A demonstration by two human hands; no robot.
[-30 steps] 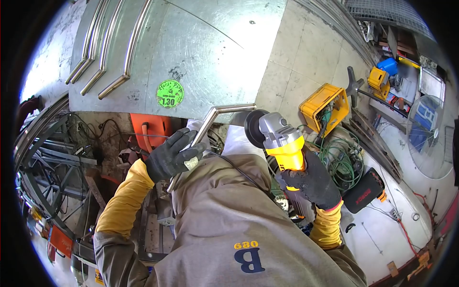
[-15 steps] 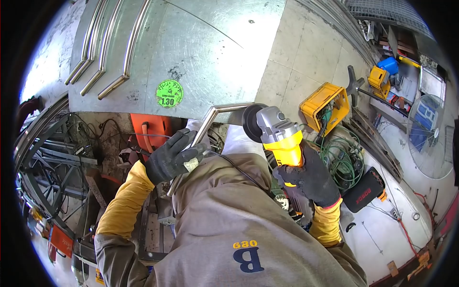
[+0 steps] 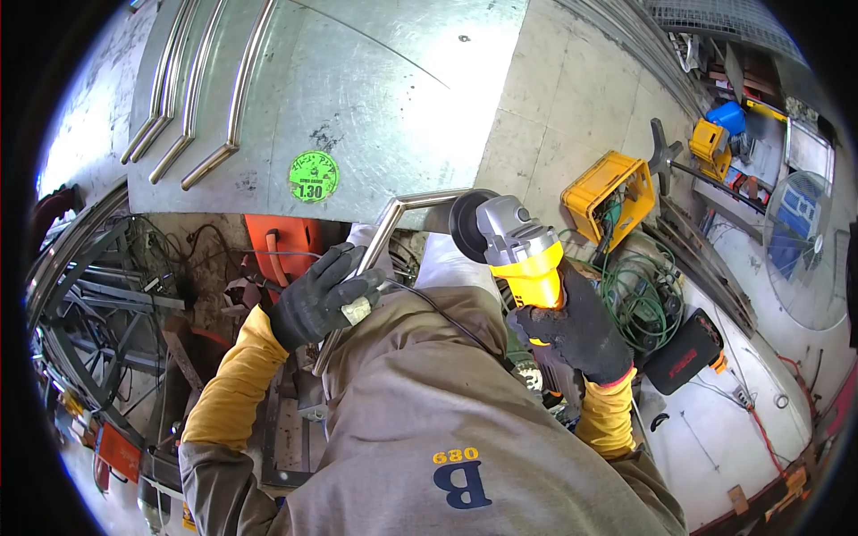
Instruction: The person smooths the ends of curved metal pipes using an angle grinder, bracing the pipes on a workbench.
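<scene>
A large galvanised steel sheet point(image 3: 375, 98) fills the upper centre of the frame, bearing a round green sticker point(image 3: 314, 176) and, at upper left, four bent polished metal tubes point(image 3: 192, 89). Right of centre on the concrete floor stand a yellow plastic crate point(image 3: 608, 192) and a coil of green hose point(image 3: 648, 299).

At frame centre, the yellow-and-grey angle grinder point(image 3: 523, 255) is gripped firmly about its body by the black-gloved right hand point(image 3: 576, 330). Its dark disc point(image 3: 465, 223) sits against the short arm of a bent polished steel tube point(image 3: 393, 223). The black-gloved left hand point(image 3: 322, 295) is clamped round the tube's long arm, lower down.

Judgement: the step in hand is grinding or dressing the tube end near the bend. The next move calls for steady disc contact and a firm left-hand hold to stop the tube twisting.
</scene>
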